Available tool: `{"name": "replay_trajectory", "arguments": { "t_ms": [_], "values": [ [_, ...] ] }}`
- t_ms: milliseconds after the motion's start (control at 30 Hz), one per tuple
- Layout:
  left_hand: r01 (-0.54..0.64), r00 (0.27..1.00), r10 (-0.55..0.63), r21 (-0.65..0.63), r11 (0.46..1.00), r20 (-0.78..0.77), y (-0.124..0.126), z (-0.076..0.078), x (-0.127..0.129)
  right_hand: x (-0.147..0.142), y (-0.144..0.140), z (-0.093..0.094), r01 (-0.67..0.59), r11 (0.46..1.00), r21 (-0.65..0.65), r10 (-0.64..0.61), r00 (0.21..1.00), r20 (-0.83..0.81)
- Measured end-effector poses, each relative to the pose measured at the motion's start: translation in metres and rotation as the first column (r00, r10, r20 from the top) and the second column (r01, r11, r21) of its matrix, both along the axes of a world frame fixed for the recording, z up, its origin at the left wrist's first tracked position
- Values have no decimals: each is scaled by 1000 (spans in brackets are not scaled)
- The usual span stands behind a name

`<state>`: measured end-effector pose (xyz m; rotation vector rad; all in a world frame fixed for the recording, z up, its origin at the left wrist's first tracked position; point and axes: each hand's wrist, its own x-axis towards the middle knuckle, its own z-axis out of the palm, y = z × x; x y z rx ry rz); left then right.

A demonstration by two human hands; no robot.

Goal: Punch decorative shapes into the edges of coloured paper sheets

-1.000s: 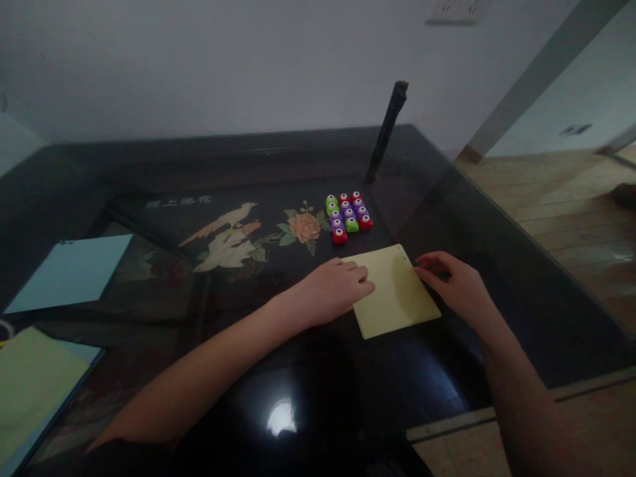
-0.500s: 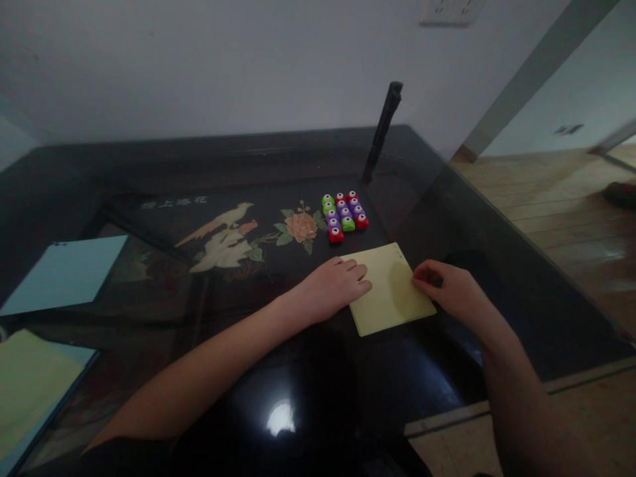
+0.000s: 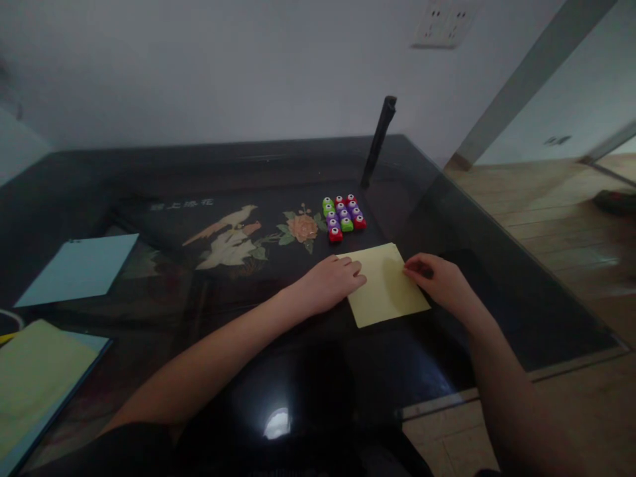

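The left hand (image 3: pixel 330 281) lay flat, fingers together, pressing the left edge of the yellow paper (image 3: pixel 385 291) on the dark glass table (image 3: pixel 447 218), while the right hand (image 3: pixel 440 281) curled loosely over the sheet's right edge, its grip on it unclear. Just beyond sat the cluster of small coloured punches (image 3: pixel 342 217). Since a second ago, both hands had barely shifted on the sheet.

Both bare forearms are extending forward, the left hand (image 3: pixel 330 283) lying palm-down with fingers flat, the right hand (image 3: pixel 440 281) resting with fingers curled.
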<state>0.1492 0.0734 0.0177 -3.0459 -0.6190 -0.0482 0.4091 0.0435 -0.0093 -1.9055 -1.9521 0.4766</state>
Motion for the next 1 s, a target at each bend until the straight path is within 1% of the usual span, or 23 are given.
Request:
{"name": "replay_trajectory", "arguments": {
  "t_ms": [200, 300, 367, 467, 533, 600, 667, 767, 833, 900, 1000],
  "values": [
    [-2, 1000, 2, -9, 1000, 22, -2, -4, -5, -2, 3, -3, 8, 999, 42, -8, 1000, -10],
    [-4, 999, 5, -45, 999, 32, 0, -4, -5, 0, 3, -1, 3, 999, 50, -2, 1000, -17],
    [-9, 997, 17, -104, 995, 75, 4, -5, -2, 2, 1, 3, -30, 998, 49, 31, 999, -31],
    [-54, 980, 97, -236, 970, 176, 15, -9, 13, 4, -10, 12, -159, 984, 75, 161, 987, -15],
    [-124, 959, 189, -285, 950, 212, 25, -13, 29, 6, -22, 17, -269, 955, 124, 267, 963, 36],
    [-202, 939, 269, -289, 936, 216, 35, -17, 47, 7, -34, 18, -370, 914, 169, 356, 928, 108],
    [-284, 916, 347, -290, 914, 199, 44, -21, 63, 10, -44, 16, -450, 871, 197, 413, 888, 204],
    [-380, 885, 438, -296, 876, 159, 51, -25, 81, 15, -51, 11, -535, 817, 215, 438, 818, 372],
    [-412, 876, 464, -301, 860, 129, 53, -25, 87, 16, -52, 8, -573, 787, 228, 439, 780, 447],
    [-424, 875, 472, -305, 853, 103, 53, -24, 91, 14, -51, 6, -604, 755, 255, 447, 759, 474],
    [-436, 875, 478, -309, 845, 73, 51, -21, 93, 10, -52, 4, -621, 724, 299, 458, 758, 465]
  ]
}}
